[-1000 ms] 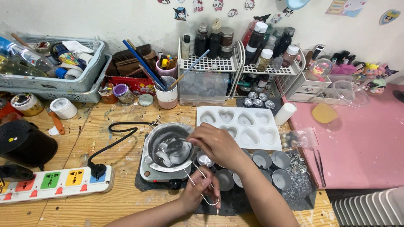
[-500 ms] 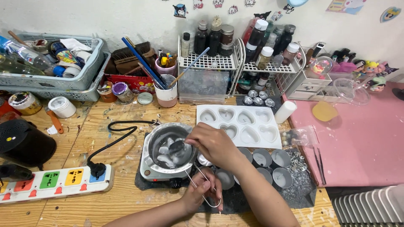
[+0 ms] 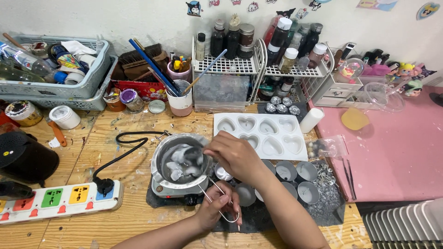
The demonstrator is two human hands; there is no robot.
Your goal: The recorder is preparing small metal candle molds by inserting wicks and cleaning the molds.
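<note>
A metal melting pot sits on a small white hot plate in the middle of the wooden table. White wax chunks float in grey liquid inside it. My right hand holds a spoon whose bowl dips into the pot. My left hand grips the pot's wire handle at the front. Several small grey tin cups stand just right of the pot. A white heart-shaped mould tray lies behind my right hand.
A power strip with a black plug lies at the front left. A black round device is at the left edge. Grey baskets, a brush cup and wire racks of bottles line the wall. A pink mat covers the right.
My right hand has shifted slightly up and left, moving the spoon through the pot; the wax chunks have shifted. My left hand stays on the wire handle.
</note>
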